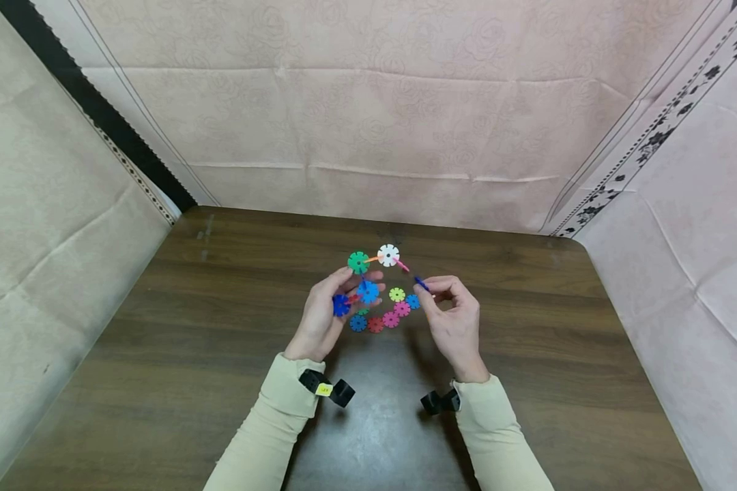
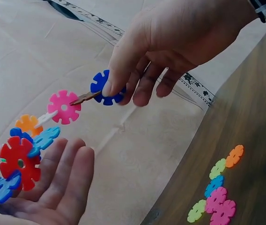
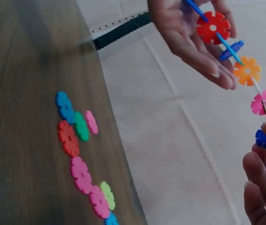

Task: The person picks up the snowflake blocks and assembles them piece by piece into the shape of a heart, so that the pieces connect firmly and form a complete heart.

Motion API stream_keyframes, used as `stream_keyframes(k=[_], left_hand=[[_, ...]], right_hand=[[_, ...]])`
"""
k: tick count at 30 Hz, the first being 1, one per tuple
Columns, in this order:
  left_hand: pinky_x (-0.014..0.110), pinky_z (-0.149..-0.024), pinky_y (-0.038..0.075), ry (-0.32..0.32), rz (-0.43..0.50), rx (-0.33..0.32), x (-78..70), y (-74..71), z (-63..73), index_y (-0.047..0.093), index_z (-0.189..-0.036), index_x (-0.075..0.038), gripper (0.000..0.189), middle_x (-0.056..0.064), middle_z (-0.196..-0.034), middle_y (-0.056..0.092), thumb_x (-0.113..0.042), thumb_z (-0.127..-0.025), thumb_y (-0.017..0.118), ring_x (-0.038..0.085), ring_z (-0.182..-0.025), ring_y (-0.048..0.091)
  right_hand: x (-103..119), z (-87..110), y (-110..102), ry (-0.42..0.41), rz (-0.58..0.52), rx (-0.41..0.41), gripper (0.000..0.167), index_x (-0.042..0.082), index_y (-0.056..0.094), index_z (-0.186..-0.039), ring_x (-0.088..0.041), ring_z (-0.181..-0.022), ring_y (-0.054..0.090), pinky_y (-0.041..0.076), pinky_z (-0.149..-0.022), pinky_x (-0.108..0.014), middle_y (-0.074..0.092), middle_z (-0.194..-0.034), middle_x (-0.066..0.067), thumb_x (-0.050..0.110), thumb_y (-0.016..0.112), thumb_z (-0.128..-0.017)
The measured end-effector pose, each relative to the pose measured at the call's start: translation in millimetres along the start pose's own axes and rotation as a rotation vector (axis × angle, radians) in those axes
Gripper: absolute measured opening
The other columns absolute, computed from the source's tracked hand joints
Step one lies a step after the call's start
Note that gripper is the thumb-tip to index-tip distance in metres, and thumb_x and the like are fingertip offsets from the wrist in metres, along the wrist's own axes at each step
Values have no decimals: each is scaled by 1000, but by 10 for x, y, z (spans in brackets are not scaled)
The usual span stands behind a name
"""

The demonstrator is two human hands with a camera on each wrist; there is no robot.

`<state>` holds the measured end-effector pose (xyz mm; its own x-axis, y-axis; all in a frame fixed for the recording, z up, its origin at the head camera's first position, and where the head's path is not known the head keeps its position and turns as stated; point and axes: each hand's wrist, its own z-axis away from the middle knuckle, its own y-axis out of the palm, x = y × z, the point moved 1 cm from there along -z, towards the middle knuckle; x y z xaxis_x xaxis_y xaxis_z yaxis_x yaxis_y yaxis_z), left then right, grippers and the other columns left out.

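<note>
Right now, pinching the dark blue end disc (image 2: pixel 107 99) between thumb and fingers of the right hand (image 1: pixel 456 317), and supporting the other end of the disc chain (image 1: pixel 368 292) on the left hand (image 1: pixel 319 317) with fingers loosely extended. Unable to tell whether also pressing with the left thumb. Holding the chain up above the table (image 1: pixel 221 341), stretching from one hand across to the other.

From the head view, seeing a row of loose discs (image 1: pixel 391 319) on the table, but losing some behind the hands. In the left wrist view, catching an orange loose disc (image 2: pixel 234 156) and a yellow-green loose disc (image 2: pixel 217 168) at one end of that row, both out of sight from above. In the right wrist view, picking out a pink loose disc (image 3: pixel 92 122) just beside a green loose disc (image 3: pixel 81 125), again finding only the green from the head. Seeing the white chain disc (image 1: pixel 388 256) full face from above, yet edge-on from the wrists; meeting the reverse with the orange chain disc (image 2: pixel 29 124) and the pink chain disc (image 2: pixel 64 107).

Looking bright and flat, with round centre holes and slotted rims. Linking slot into slot, turning neighbours crosswise. Running through blue, red, green, orange, white, pink and a brownish disc (image 2: pixel 85 97) to dark blue, bending in an arch seen from above.
</note>
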<state>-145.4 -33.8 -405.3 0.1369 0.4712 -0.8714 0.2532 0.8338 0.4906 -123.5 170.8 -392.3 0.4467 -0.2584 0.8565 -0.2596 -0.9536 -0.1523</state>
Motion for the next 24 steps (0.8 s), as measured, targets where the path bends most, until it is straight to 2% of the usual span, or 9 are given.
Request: stream_keyframes(k=[4,10,16,19,24], left_hand=[[57,-100,40,31,13,17,-11,2,-4,56,-131,-5,44,21,-127,61,-36,-102,47,34,-116,60],[51,-95,47,41,17,14,-18,-5,-3,57,-129,-4,41,24,-124,61,-33,-103,46,38,-110,62],[52,-89,51,50,64,6,-31,-21,-9,57,-126,-2,37,26,-120,61,-30,-102,49,39,-105,64],[52,-88,51,53,72,0,-37,-31,-8,57,-125,-2,37,23,-117,64,-29,-102,49,38,-104,65],[50,-89,51,54,72,-17,-34,-38,-5,58,-124,-3,35,18,-113,67,-29,-102,49,36,-105,66]], right_hand=[[1,14,16,-1,-10,34,9,-6,66,-91,-22,-83,62,49,-70,-29,68,-96,-16,-2,72,-85],[-28,0,4,25,8,80,11,-5,67,-93,-20,-84,61,50,-72,-31,68,-98,-16,-1,73,-85],[-331,-41,-70,106,45,203,26,6,67,-107,-21,-88,60,49,-76,-36,68,-100,-11,15,77,-85],[-450,-57,-93,152,78,261,34,12,64,-113,-19,-91,61,48,-78,-37,68,-102,-7,24,77,-84],[-591,-44,-58,248,180,375,32,10,61,-115,-21,-91,59,50,-78,-40,65,-105,-11,18,74,-88]])
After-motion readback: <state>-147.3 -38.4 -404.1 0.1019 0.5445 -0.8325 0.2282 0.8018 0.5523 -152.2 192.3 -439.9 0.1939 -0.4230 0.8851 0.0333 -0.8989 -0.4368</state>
